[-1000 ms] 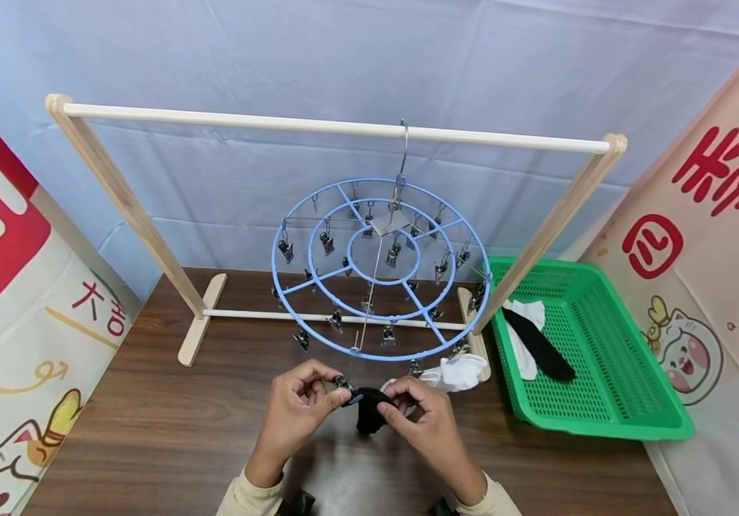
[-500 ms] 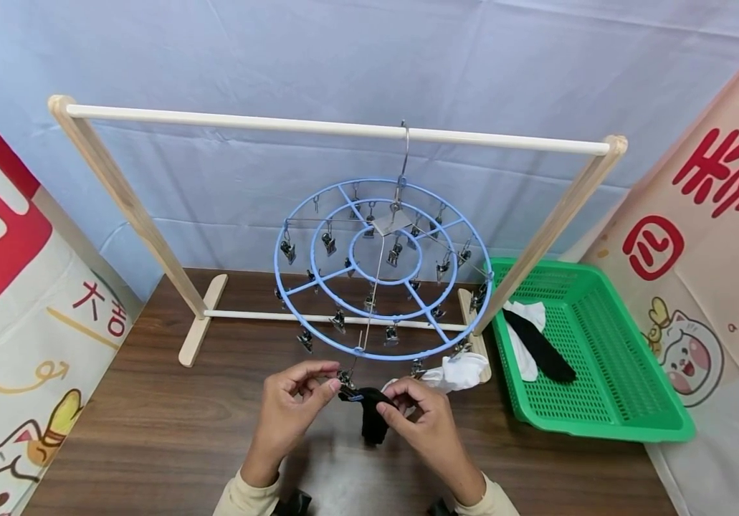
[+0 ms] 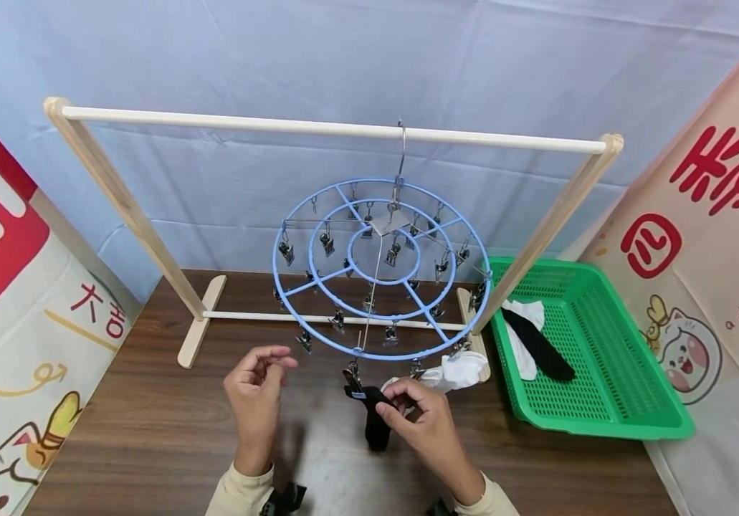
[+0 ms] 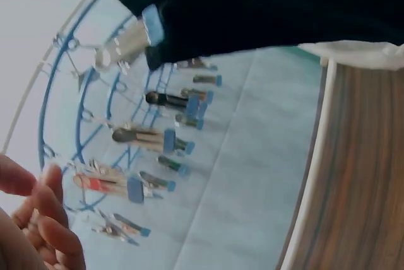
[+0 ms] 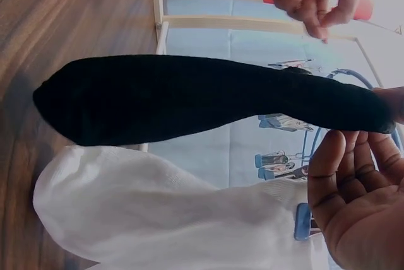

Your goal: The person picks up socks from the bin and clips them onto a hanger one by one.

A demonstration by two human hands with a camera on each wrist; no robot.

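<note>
Our right hand (image 3: 417, 417) pinches a black sock (image 3: 378, 430) near its top, where a clip (image 3: 351, 375) holds it below the near edge of our blue hanger (image 3: 317, 280). Our left hand (image 3: 256, 394) stands apart, fingers loosely bent. Beside the sock hangs a white sock (image 3: 462, 371); a second black sock (image 3: 540, 347) lies near the left edge of the green basket (image 3: 627, 432).

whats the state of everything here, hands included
Black sock, clipped at its cuff, hanging
Right hand, pinching the black sock's cuff
Left hand, apart from the sock, holding nothing
White sock, clipped
Rack, upright
Blue hanger, hooked over the rack
Green basket, upright, holding a second black sock over a white one
</note>
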